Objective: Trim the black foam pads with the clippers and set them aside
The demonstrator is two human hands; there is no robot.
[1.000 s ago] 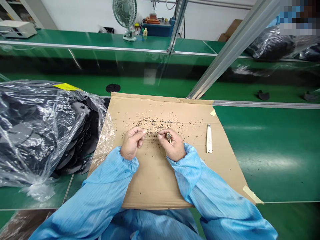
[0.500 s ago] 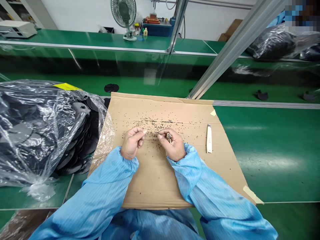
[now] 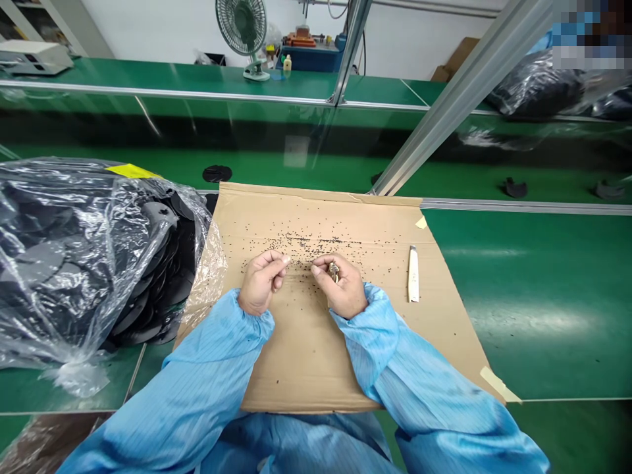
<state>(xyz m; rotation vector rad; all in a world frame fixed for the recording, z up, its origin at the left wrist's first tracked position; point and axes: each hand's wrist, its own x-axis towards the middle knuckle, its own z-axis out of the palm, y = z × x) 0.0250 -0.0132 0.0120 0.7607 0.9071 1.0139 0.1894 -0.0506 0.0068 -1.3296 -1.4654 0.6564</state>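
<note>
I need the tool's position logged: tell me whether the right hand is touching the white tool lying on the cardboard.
Apart. The head view shows the right hand with bare cardboard between it and the white tool.

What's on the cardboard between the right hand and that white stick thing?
Between the right hand and the white stick, the head view shows bare cardboard, with perhaps a few black specks.

left hand point(image 3: 260, 283) pinched, right hand point(image 3: 342, 286) curled

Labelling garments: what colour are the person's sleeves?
Light blue sleeves, faintly striped; head view.
</note>
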